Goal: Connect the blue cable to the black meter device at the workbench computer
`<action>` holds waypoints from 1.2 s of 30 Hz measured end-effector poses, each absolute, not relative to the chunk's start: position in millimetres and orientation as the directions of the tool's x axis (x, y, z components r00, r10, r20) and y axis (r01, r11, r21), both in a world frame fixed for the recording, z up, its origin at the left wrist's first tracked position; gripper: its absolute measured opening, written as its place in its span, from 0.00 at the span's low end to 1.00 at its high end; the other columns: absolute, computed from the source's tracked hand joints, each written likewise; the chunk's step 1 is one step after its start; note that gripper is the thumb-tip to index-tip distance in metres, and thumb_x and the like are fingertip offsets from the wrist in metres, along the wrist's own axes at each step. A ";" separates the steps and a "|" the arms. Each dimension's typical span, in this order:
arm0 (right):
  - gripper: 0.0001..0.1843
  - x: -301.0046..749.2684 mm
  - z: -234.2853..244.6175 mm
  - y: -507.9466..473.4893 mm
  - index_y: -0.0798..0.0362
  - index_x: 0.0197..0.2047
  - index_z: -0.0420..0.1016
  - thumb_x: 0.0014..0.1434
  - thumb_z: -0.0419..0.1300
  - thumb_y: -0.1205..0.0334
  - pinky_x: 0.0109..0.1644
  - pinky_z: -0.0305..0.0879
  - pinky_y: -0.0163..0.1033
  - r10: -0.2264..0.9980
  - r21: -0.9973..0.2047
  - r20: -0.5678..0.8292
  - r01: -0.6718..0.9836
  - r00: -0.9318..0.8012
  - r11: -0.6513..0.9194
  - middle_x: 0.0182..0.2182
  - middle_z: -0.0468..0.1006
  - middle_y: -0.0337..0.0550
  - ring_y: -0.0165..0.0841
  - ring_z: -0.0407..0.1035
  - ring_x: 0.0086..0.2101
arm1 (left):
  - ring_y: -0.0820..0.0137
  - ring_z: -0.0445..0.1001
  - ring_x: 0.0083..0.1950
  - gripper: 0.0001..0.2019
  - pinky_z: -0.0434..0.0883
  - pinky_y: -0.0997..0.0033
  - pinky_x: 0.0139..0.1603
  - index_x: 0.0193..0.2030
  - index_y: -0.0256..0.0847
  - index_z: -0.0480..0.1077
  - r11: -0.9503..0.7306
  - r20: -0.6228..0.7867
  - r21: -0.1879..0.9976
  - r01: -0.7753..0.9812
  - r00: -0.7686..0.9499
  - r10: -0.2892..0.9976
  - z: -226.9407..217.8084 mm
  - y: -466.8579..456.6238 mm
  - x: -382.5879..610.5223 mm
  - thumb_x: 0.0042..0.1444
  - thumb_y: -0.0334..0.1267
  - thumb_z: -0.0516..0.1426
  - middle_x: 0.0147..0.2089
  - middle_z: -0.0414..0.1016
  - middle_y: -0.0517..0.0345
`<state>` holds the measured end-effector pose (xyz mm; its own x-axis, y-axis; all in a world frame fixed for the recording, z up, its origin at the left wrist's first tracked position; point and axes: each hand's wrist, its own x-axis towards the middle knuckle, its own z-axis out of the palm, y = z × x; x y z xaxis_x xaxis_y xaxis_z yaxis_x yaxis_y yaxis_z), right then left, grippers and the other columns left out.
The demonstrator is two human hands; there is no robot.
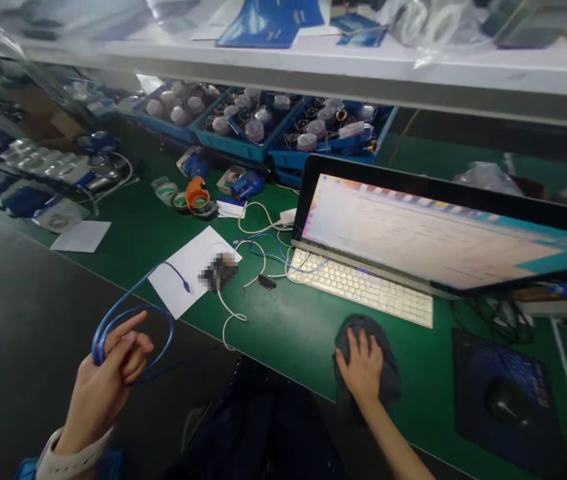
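Observation:
My left hand [122, 357] is closed around a looped blue cable [98, 343], off the table's front edge, with its index finger pointing out. One end of the cable, with a dark plug [186, 287], hangs over a white sheet of paper [178, 267]. My right hand [362, 360] lies with its fingers spread on a dark, soft-looking thing [388, 367] at the table's front edge; its kind is unclear. A pixelated dark item [218, 271] rests on the paper, with a white cord [228, 310] beside it.
A monitor [438, 227] stands behind a white keyboard [363, 287]. Blue bins [233, 140] with round white-capped parts line the back, under a shelf [283, 73]. Tape rolls [198, 200] and a small black-and-red piece [266, 281] lie leftward. A mouse [507, 402] is at the right.

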<state>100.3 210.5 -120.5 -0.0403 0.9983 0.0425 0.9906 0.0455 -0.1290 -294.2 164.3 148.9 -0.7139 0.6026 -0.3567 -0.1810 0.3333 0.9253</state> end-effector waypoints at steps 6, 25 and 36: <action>0.35 -67.6 -104.6 247.9 0.43 0.65 0.51 0.55 0.53 0.50 0.65 0.36 0.56 0.735 -0.364 -0.071 0.703 -0.675 0.611 0.67 0.50 0.42 0.50 0.44 0.63 | 0.83 0.50 0.16 0.32 0.47 0.80 0.15 0.44 0.40 0.72 0.416 -0.405 0.884 -0.211 -0.789 0.461 149.6 122.1 -307.6 0.29 0.52 0.67 0.22 0.70 0.61; 0.29 -95.1 -90.8 252.7 0.38 0.60 0.61 0.54 0.55 0.54 0.68 0.32 0.55 0.461 -0.568 -0.163 0.465 -0.872 0.679 0.66 0.52 0.32 0.44 0.43 0.64 | 0.84 0.51 0.19 0.34 0.51 0.78 0.18 0.58 0.47 0.62 0.518 -0.424 0.855 -0.030 -0.617 0.663 61.2 157.9 -348.7 0.45 0.56 0.60 0.41 0.74 0.53; 0.22 132.9 -57.9 215.3 0.49 0.51 0.72 0.52 0.52 0.63 0.63 0.50 0.59 0.807 -0.196 -0.438 0.918 -0.396 0.344 0.59 0.67 0.49 0.47 0.56 0.59 | 0.84 0.48 0.20 0.35 0.49 0.78 0.19 0.57 0.48 0.64 0.497 -0.427 0.866 -0.052 -0.594 0.682 50.2 176.5 -351.6 0.42 0.57 0.61 0.46 0.74 0.50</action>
<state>132.9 215.3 -57.9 -0.3961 0.8069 -0.4382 0.9182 0.3442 -0.1961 -351.6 176.5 50.2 -0.5940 0.6819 -0.4269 -0.0519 0.4971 0.8661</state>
